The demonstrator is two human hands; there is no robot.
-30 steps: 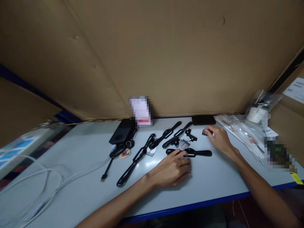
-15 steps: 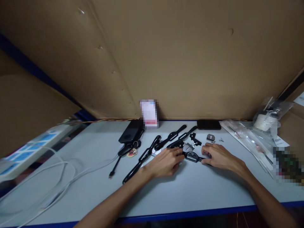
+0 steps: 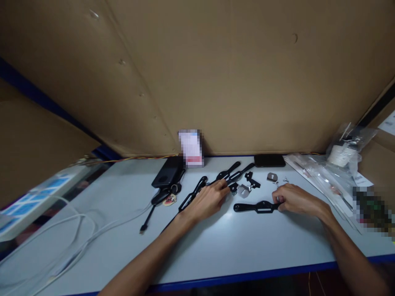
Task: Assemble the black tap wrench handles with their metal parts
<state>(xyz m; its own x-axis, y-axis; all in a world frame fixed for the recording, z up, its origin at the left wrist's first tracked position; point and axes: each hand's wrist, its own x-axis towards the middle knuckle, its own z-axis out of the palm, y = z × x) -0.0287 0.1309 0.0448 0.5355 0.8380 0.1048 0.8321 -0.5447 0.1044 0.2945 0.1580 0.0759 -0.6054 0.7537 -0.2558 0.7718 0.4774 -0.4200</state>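
My right hand [image 3: 293,200] pinches the right handle of a black spokeshave body [image 3: 264,206], which lies level at the front of the group. Over the other spokeshave parts, my left hand [image 3: 211,199] has its fingers bent and close together; whatever its fingertips grip is hidden. A black spokeshave body [image 3: 193,195] runs slantwise under that wrist. Two more, a rear body [image 3: 228,170] and a neighbouring body [image 3: 242,172], lie beyond the fingers. Between the hands are a metal blade [image 3: 244,190] and black cap pieces [image 3: 252,180]. Behind my right hand lie another blade [image 3: 272,176] and small screws [image 3: 285,179].
A black power bank [image 3: 166,172] and a cable plug [image 3: 143,227] are on the left, near white cords [image 3: 92,230] and a power strip [image 3: 40,201]. A dark phone [image 3: 269,160] lies at the back. Plastic bags [image 3: 327,181] occupy the right side; cardboard [image 3: 240,82] walls the rear.
My right hand has drawn the spokeshave body right and slightly toward me, out from beside the left hand. My left hand has shifted left, uncovering a cap piece. The view has turned slightly.
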